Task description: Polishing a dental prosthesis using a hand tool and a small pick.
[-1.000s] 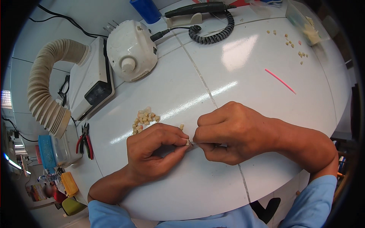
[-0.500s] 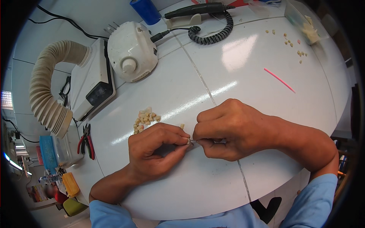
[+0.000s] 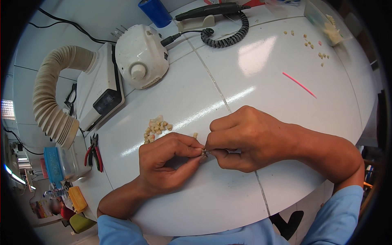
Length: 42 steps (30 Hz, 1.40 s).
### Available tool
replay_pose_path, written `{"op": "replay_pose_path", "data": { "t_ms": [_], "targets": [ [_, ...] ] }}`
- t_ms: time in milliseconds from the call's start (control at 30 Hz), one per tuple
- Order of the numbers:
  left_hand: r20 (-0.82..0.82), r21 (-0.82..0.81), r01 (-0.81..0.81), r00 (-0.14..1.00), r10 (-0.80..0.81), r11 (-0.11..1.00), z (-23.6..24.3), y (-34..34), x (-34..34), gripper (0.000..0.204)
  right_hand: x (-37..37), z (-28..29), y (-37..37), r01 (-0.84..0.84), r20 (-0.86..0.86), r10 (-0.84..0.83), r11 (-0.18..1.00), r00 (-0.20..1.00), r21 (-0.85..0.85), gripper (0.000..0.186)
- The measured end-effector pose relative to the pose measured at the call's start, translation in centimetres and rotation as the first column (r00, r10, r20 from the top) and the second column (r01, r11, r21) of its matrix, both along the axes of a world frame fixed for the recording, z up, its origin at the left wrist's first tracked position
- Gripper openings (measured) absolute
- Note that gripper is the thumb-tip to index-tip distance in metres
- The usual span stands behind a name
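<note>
My left hand pinches a small beige tooth-like piece between thumb and index finger, low over the white table. Facing it from the right, my right hand is closed in a pinch on a thin metallic pin, most of it hidden by the fingers. The pin's tip meets the piece in my left fingers. Just beyond my left hand lies a heap of similar beige pieces. One loose piece sits close to the gap between my hands.
A white motor unit, a dust box with a ribbed hose and red-handled pliers stand left. Farther back are a cradled handpiece and blue cylinder. Right lie a pink stick, scattered pieces and a clear tub.
My right fingertips have edged slightly left, closing the gap to the piece in my left hand. The rest of the scene shifts only slightly with the camera.
</note>
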State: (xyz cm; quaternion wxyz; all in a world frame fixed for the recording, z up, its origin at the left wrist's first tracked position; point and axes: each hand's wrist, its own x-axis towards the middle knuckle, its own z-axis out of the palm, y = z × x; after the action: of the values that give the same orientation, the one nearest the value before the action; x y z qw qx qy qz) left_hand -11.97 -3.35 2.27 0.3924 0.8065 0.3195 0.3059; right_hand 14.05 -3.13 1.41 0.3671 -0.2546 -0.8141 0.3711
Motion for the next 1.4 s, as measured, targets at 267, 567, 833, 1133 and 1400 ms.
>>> {"op": "replay_pose_path", "data": {
  "t_ms": [267,567,833,1133,1400],
  "targets": [
    [0.006,-0.02,0.007,1.0,-0.007,1.0,0.0,0.0,0.0,0.017,0.0,-0.4,-0.1,0.018,-0.013,-0.018,0.999,1.0,0.037,0.013],
    [0.033,-0.02,0.031,0.999,-0.031,0.999,-0.4,0.1,-0.1,0.017,-0.1,-0.2,-0.1,0.003,-0.025,-0.003,1.0,1.0,-0.02,0.011],
    [0.05,-0.019,0.047,0.998,-0.046,0.999,-0.4,0.1,-0.2,0.017,0.0,-0.2,-0.1,0.014,-0.024,-0.014,1.0,1.0,0.017,0.011],
    [0.081,-0.244,-0.018,0.996,0.039,0.97,-0.6,-0.5,-0.5,0.021,0.0,-0.7,0.1,0.074,-0.126,-0.065,0.995,0.99,0.073,0.014],
    [0.081,-0.188,-0.001,0.997,0.016,0.982,-0.3,-0.3,-0.4,0.02,-0.2,-0.9,-0.2,0.066,-0.084,-0.057,0.992,0.995,0.108,0.015]
  ]
}}
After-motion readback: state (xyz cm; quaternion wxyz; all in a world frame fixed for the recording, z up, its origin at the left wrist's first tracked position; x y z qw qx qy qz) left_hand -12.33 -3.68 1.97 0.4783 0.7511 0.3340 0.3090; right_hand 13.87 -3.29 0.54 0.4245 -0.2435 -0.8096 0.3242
